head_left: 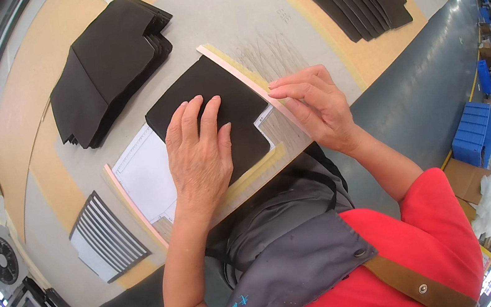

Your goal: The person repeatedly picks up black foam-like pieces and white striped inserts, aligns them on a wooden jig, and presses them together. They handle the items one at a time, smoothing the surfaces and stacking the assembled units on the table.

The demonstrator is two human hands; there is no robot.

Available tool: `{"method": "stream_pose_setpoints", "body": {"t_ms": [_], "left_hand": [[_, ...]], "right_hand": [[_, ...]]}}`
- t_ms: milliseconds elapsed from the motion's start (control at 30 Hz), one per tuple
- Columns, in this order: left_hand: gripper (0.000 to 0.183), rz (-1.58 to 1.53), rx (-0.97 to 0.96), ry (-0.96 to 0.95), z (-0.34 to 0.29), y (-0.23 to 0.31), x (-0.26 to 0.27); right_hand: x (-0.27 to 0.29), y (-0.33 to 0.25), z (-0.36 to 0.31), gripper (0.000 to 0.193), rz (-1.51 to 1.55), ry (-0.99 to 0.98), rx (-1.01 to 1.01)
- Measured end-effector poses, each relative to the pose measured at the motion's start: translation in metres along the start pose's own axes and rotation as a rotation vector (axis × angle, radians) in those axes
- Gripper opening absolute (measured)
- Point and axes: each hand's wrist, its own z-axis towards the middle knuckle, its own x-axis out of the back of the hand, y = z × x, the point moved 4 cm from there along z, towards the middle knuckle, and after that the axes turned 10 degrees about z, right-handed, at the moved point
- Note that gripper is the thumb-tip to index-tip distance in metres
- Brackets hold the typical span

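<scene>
A black sheet cut to a notched shape [233, 108] lies over a white paper template [147, 167] on the table in front of me. My left hand [198, 154] rests flat on this sheet, palm down, fingers stretched out. At the sheet's right side, my right hand [313, 100] is closed, thumb and fingertips brought together over a pale pink strip [226, 68]; whatever they pinch, if anything, is too small to make out. A second pink strip [133, 204] borders the template on the left. Yellow tape [260, 167] runs along the near edge.
A thick stack of black sheets [112, 53] stands at the far left, and fanned black pieces [356, 0] lie at the far right. Nearer left is a striped black-and-white piece [106, 236]. Beyond the table's right edge are the grey floor [400, 94] and a blue crate [472, 134].
</scene>
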Motion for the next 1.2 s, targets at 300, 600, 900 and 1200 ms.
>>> {"method": "stream_pose_setpoints", "body": {"t_ms": [300, 600, 900, 1200], "left_hand": [[0.043, 0.045, -0.004, 0.021, 0.001, 0.009, -0.004], [0.044, 0.061, 0.006, 0.034, 0.004, 0.019, -0.009], [0.046, 0.059, 0.015, 0.044, 0.006, 0.026, -0.012], [0.048, 0.05, 0.002, 0.032, 0.007, 0.03, -0.014]], "right_hand": [[-0.003, -0.003, 0.0, 0.019, -0.033, -0.019, 0.03], [-0.002, -0.001, 0.0, 0.019, -0.031, -0.011, 0.029], [-0.004, 0.0, 0.0, 0.02, -0.039, -0.026, 0.022], [-0.017, -0.009, -0.007, 0.023, -0.29, -0.127, 0.129]]}}
